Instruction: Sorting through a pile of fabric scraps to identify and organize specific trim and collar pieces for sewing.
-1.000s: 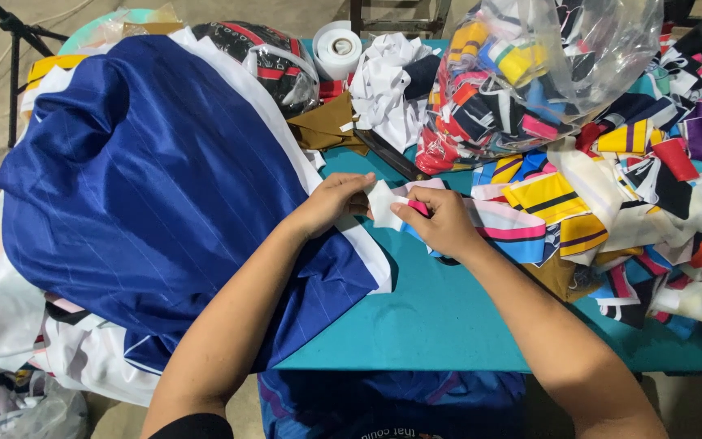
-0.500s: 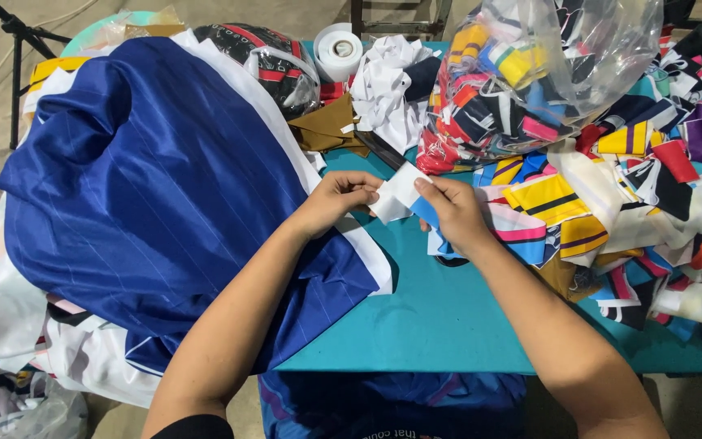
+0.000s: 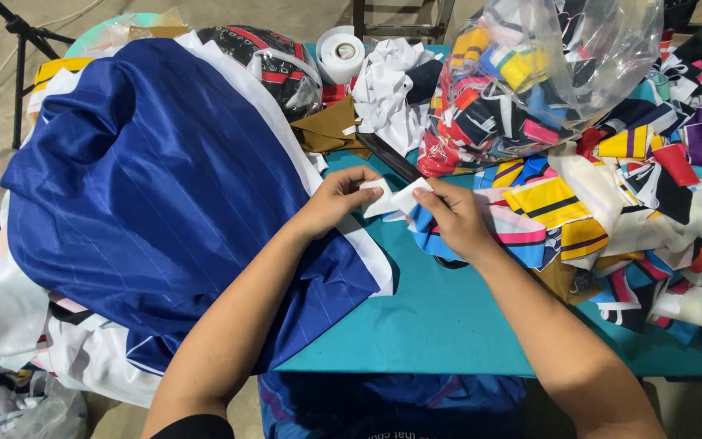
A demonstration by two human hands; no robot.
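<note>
White fabric piece [image 3: 396,197] is pinched between both hands, left hand [image 3: 336,200] and right hand [image 3: 455,218], over the teal table [image 3: 448,317].

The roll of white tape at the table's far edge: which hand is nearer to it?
Left. The left hand lies almost straight below the roll of white tape; the right hand sits farther right and lower.

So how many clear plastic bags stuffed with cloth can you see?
2. A large clear bag of colourful cloth pieces sits top right; a smaller bag of dark cloth lies top centre-left. The fabric piles may hide others.
</note>
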